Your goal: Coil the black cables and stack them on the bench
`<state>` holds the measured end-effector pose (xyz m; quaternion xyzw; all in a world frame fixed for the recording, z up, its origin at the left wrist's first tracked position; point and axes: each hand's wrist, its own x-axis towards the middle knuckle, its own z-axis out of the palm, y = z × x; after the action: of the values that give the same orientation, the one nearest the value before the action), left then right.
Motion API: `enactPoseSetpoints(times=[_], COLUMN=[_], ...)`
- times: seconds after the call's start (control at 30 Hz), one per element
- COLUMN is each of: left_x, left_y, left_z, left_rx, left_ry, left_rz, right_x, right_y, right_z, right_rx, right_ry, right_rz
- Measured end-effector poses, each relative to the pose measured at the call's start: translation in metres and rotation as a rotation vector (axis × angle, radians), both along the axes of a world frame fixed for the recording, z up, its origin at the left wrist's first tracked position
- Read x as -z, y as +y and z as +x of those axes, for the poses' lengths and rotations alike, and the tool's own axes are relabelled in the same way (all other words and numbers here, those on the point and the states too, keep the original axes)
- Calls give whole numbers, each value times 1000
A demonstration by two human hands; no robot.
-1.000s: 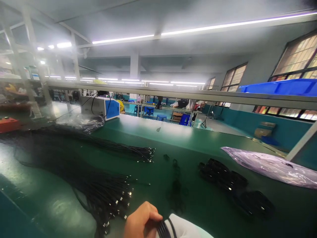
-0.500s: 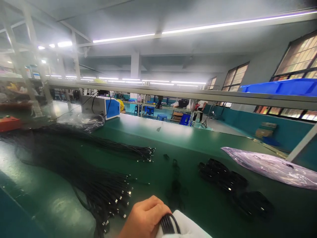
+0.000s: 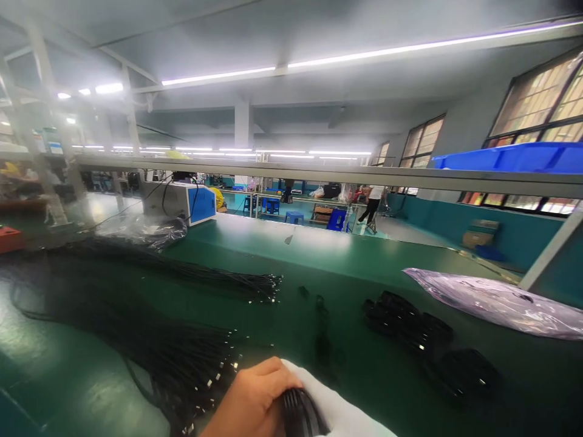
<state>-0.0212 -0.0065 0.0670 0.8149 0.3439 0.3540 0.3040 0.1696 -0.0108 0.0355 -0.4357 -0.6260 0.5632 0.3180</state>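
Observation:
At the bottom centre, my left hand (image 3: 255, 394) is closed around a coiled black cable (image 3: 303, 413). My right hand (image 3: 339, 403), in a white glove, presses against the coil from the right and appears to grip it; its fingertips are mostly cut off by the lower edge. Left of my hands lies a big spread of loose black cables (image 3: 173, 346) with small metal plug ends. Behind it is a thinner bundle of black cables (image 3: 218, 276). Several coiled black cables (image 3: 410, 325) lie in a group to the right.
A pinkish plastic bag (image 3: 496, 300) lies on the green tabletop (image 3: 346, 243) at right. A blue-and-white machine (image 3: 182, 203) and clear plastic wrap (image 3: 146, 230) stand back left. A shelf rail (image 3: 282, 167) crosses above, bearing a blue bin (image 3: 514, 158). A person (image 3: 374, 200) is far off.
Both hands have moved slightly left and stay together on the coil. The white-gloved right hand now covers more of the coil's far side. The view has shifted a little.

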Motion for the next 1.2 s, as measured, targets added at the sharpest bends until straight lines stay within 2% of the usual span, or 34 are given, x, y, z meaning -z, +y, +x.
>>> enactPoseSetpoints(times=[0.1,0.23,0.4,0.57,0.63,0.77,0.93,1.1,1.2], left_x=[-2,6,15,20,19,13,14,24,20], left_y=[0,2,6,12,11,8,12,17,17], left_z=[0,1,2,8,10,14,19,23,18], left_rx=[-36,-83,-171,-215,-273,-383,-353,-381,-351], left_ry=[55,70,-170,-257,-210,-54,-13,87,122], left_rz=[-41,-82,-392,-619,-611,-473,-563,-485,-432], right_x=[-7,-23,-23,-18,-19,-20,-10,-1,-1], right_y=[5,4,0,-2,-3,-4,-2,3,4], right_z=[-9,-18,-28,-30,-30,-32,-31,-35,-37], right_rx=[-46,-108,-277,-240,-239,-212,-154,-172,-132], right_ry=[61,147,548,586,551,496,478,376,256], right_rz=[-12,-65,-398,-397,-369,-346,-364,-354,-338])
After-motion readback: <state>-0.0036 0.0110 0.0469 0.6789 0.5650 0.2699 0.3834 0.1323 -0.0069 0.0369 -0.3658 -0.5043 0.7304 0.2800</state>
